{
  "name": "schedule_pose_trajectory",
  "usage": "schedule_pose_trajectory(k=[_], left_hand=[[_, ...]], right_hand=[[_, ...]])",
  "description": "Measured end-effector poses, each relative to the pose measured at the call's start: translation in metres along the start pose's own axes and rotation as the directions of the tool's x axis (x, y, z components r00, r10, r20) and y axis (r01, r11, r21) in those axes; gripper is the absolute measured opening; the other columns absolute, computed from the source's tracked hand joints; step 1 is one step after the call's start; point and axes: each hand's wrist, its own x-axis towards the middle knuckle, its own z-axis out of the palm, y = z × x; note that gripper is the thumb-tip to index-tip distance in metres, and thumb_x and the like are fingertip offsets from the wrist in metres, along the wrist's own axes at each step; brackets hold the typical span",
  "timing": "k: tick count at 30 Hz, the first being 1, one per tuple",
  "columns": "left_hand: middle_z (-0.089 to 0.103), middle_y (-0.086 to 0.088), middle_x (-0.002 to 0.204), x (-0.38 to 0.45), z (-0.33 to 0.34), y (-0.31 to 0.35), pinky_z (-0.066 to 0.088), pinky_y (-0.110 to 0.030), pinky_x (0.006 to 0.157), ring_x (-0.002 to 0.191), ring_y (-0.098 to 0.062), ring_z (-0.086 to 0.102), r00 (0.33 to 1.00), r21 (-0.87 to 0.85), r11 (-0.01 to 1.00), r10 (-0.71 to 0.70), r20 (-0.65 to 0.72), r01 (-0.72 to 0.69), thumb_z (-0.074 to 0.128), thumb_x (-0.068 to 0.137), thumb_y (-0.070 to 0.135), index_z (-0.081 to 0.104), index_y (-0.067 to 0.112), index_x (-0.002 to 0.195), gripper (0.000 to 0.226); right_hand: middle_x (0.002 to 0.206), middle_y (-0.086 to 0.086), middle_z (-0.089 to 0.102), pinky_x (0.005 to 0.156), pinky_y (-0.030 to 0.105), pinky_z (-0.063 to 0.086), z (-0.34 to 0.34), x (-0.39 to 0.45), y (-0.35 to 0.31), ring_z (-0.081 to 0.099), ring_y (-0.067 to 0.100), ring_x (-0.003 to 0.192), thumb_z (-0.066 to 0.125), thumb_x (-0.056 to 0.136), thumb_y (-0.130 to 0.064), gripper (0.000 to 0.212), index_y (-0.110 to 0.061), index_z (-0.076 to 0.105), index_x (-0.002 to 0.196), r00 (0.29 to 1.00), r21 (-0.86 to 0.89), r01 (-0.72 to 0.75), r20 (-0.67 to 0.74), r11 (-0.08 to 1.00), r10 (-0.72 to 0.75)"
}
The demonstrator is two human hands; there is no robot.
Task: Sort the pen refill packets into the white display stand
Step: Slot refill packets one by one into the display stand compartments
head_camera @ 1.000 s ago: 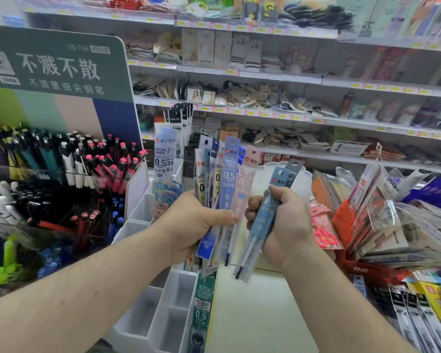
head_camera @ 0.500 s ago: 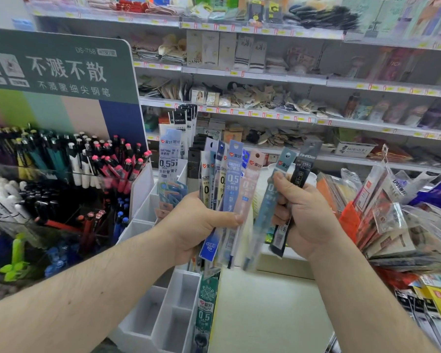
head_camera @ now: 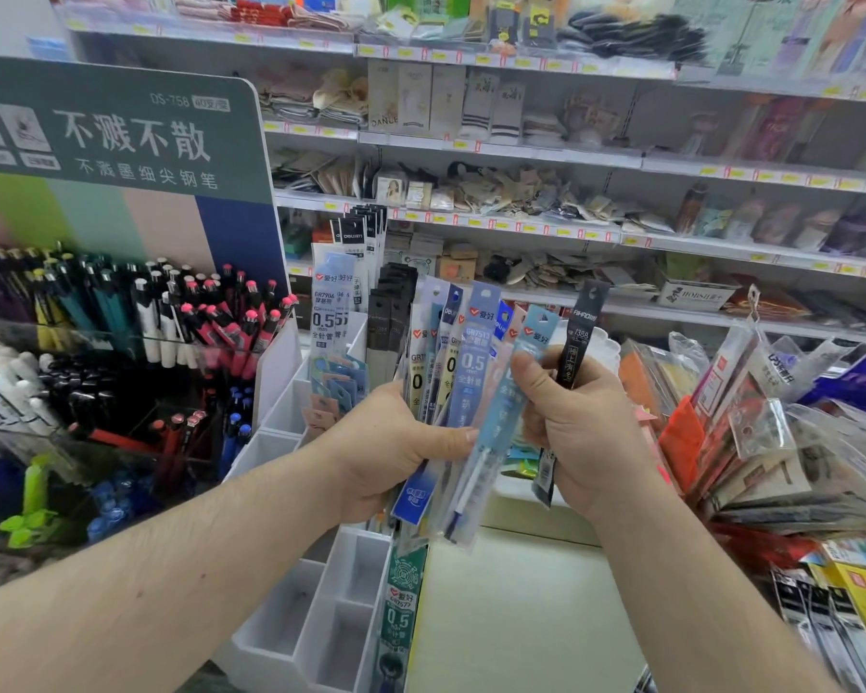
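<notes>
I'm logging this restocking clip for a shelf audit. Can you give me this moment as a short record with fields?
Setting: shop aisle with stocked shelves behind
Left hand: grips a fanned bundle of blue and clear plastic refill packets
Right hand: holds a narrow black refill packet and pinches a pale blue refill packet
White plastic display stand: near compartments bare, rear ones hold upright packets
Green refill packet: stands at the stand's right edge

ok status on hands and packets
Left hand grips fanned packets. Right hand holds black packet, thumb on pale blue one. Stand front slots unblocked.
</notes>
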Motion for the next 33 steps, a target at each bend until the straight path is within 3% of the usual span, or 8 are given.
schedule_pose_trajectory(k=[4, 10, 14, 17, 22, 25, 27, 33], left_hand=[[0.075, -0.014, 0.090, 0.001, -0.001, -0.001, 0.062, -0.044, 0.075, 0.087, -0.033, 0.073, 1.000, 0.030, 0.999, -0.011, 0.018, 0.010, 0.078, 0.061, 0.011, 0.064, 0.004, 0.103, 0.044], [0.076, -0.013, 0.090, 0.003, -0.001, -0.005, 0.062, -0.039, 0.069, 0.081, -0.025, 0.074, 1.000, -0.021, 1.000, -0.015, -0.007, 0.015, 0.074, 0.066, 0.013, 0.063, 0.002, 0.111, 0.048], [0.075, -0.014, 0.091, 0.003, -0.001, -0.006, 0.062, -0.040, 0.068, 0.080, -0.027, 0.074, 1.000, -0.022, 1.000, -0.019, 0.024, 0.020, 0.074, 0.067, 0.015, 0.064, 0.005, 0.111, 0.046], [0.075, -0.012, 0.089, 0.003, -0.001, -0.006, 0.062, -0.037, 0.067, 0.078, -0.026, 0.074, 0.998, -0.032, 0.999, -0.033, 0.058, 0.034, 0.073, 0.067, 0.018, 0.063, 0.007, 0.108, 0.043], [0.075, -0.014, 0.092, 0.000, -0.002, -0.002, 0.062, -0.043, 0.074, 0.080, -0.029, 0.074, 0.999, -0.025, 0.999, -0.040, 0.024, 0.040, 0.074, 0.073, 0.014, 0.063, 0.008, 0.110, 0.038], [0.076, -0.013, 0.100, 0.002, -0.004, -0.004, 0.057, -0.052, 0.090, 0.094, -0.031, 0.073, 0.995, 0.112, 0.994, 0.006, -0.104, 0.006, 0.075, 0.083, 0.005, 0.064, 0.007, 0.111, 0.030], [0.077, -0.010, 0.099, 0.003, -0.004, -0.005, 0.056, -0.050, 0.093, 0.096, -0.028, 0.073, 0.993, 0.198, 0.980, 0.026, -0.111, -0.003, 0.076, 0.083, 0.005, 0.066, 0.009, 0.108, 0.027], [0.076, -0.010, 0.086, -0.002, 0.002, -0.002, 0.062, -0.037, 0.066, 0.075, -0.022, 0.074, 0.999, 0.032, 0.998, -0.049, 0.003, 0.049, 0.070, 0.083, 0.017, 0.062, 0.007, 0.108, 0.028]], right_hand=[[0.057, -0.001, 0.053, 0.039, 0.021, 0.030, 0.004, -0.003, 0.003, 0.036, 0.011, 0.043, 0.074, 0.065, -0.022, 0.029, -0.014, 0.055, 0.086, 0.999, 0.047, -0.008, -0.039, 0.999, 0.010], [0.056, 0.000, 0.057, 0.035, 0.017, 0.035, -0.001, -0.003, -0.003, 0.041, 0.007, 0.037, 0.073, 0.064, -0.017, 0.029, -0.011, 0.055, 0.086, 0.996, 0.132, 0.046, -0.081, 0.990, -0.036], [0.056, 0.001, 0.055, 0.035, 0.018, 0.035, 0.005, -0.007, -0.003, 0.040, 0.009, 0.034, 0.073, 0.074, -0.009, 0.029, -0.006, 0.056, 0.097, 0.998, 0.084, 0.065, -0.018, 0.994, -0.064], [0.057, 0.000, 0.056, 0.036, 0.019, 0.036, 0.009, -0.008, -0.002, 0.043, 0.009, 0.038, 0.072, 0.078, -0.002, 0.021, -0.008, 0.057, 0.091, 0.997, 0.046, 0.076, -0.025, 0.996, -0.075], [0.064, 0.002, 0.056, 0.042, 0.022, 0.040, 0.011, -0.007, 0.003, 0.050, 0.017, 0.055, 0.075, 0.078, -0.005, 0.021, -0.014, 0.059, 0.089, 0.996, 0.000, 0.050, -0.072, 0.999, -0.050], [0.054, -0.001, 0.051, 0.038, 0.018, 0.034, 0.007, -0.006, -0.003, 0.040, 0.008, 0.041, 0.074, 0.073, -0.011, 0.021, -0.011, 0.057, 0.085, 0.996, 0.095, 0.027, -0.089, 0.995, -0.018], [0.049, -0.003, 0.052, 0.037, 0.016, 0.030, 0.004, -0.005, -0.007, 0.034, 0.005, 0.035, 0.071, 0.079, -0.008, 0.021, -0.013, 0.050, 0.079, 0.996, 0.155, 0.006, -0.091, 0.988, 0.008], [0.056, 0.003, 0.055, 0.036, 0.016, 0.032, 0.008, -0.002, -0.004, 0.037, 0.006, 0.035, 0.068, 0.085, -0.002, 0.022, -0.010, 0.049, 0.077, 0.995, 0.198, -0.013, -0.097, 0.980, 0.033]])
